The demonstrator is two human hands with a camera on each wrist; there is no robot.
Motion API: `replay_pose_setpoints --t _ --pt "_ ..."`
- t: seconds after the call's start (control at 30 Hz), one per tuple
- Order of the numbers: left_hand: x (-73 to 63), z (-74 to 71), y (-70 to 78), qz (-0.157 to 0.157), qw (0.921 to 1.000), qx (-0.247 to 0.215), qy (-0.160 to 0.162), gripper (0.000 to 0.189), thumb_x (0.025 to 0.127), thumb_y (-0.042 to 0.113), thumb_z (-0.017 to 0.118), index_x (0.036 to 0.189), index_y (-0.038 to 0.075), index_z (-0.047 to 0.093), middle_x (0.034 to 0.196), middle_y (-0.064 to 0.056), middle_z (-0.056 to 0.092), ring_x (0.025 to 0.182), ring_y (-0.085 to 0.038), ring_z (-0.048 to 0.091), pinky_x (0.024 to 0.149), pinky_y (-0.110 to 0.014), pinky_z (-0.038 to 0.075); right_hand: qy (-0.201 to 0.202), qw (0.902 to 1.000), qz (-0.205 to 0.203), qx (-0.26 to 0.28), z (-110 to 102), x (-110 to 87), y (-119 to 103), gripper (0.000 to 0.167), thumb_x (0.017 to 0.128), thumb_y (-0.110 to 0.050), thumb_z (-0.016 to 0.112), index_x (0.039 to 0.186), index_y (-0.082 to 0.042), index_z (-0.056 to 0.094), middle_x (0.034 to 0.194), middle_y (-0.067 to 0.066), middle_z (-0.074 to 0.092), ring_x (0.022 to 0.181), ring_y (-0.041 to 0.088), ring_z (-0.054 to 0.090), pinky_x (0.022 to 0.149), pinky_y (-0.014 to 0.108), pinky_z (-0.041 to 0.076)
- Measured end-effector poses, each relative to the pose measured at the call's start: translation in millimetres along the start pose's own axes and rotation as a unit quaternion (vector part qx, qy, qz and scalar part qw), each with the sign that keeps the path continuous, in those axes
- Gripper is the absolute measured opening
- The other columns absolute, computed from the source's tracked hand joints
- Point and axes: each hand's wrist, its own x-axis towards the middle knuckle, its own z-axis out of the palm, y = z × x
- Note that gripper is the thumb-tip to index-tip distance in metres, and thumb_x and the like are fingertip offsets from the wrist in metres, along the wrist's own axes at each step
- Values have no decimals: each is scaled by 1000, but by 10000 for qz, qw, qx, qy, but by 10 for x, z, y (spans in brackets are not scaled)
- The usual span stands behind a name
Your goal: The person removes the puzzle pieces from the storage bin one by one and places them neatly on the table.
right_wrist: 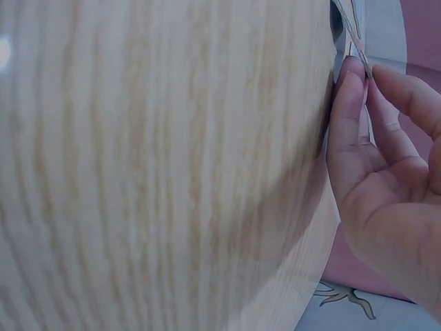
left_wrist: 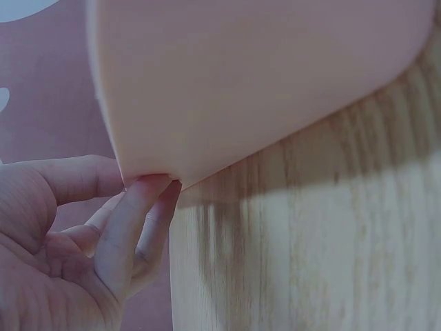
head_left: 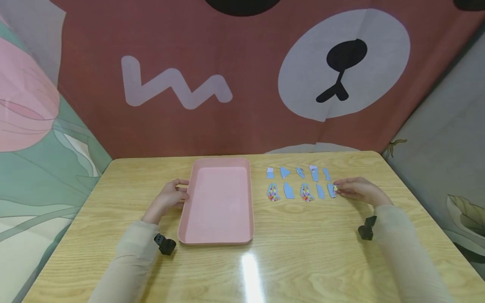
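Observation:
A shallow pink tray [head_left: 216, 237] stands left of centre on the wooden table in the head view. My left hand [head_left: 172, 195] is at its left side, and in the left wrist view the thumb and fingers [left_wrist: 131, 221] hold the tray's edge at the outer wall. At the right end of the lower row, my right hand [head_left: 356, 189] pinches a small flat puzzle piece [head_left: 331, 190] between thumb and fingertips. Its thin edge shows in the right wrist view above the fingers [right_wrist: 348, 103]; its face is mostly hidden there.
Right of the tray lie two rows of flat pieces, mostly light blue, such as a triangular one [head_left: 285, 172]. Two of them carry many colourful spots, one nearer the tray [head_left: 273, 192] and one farther right [head_left: 306, 192]. A printed curtain [head_left: 250, 126] hangs behind the table [head_left: 303, 252].

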Motion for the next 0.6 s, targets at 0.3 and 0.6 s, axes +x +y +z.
replay_pose_setpoints --t 0.3,0.6 --pt "-7 6 6 -56 10000 32 24 55 90 -2 51 141 -4 33 134 -31 47 104 -27 61 76 -31 57 -67 9999 -5 -101 -19 -24 -3 44 97 -11 52 133 13 43 92 -16 66 88 -4 63 82 16 54" --pt "-4 10 14 -83 10000 37 0 55 90 -1 52 142 -4 32 135 -31 47 106 -28 60 79 -33 57 19 9994 -25 -359 -54 -82 -7 61 99 -14 49 141 20 22 95 -18 62 88 -5 64 82 17 54"
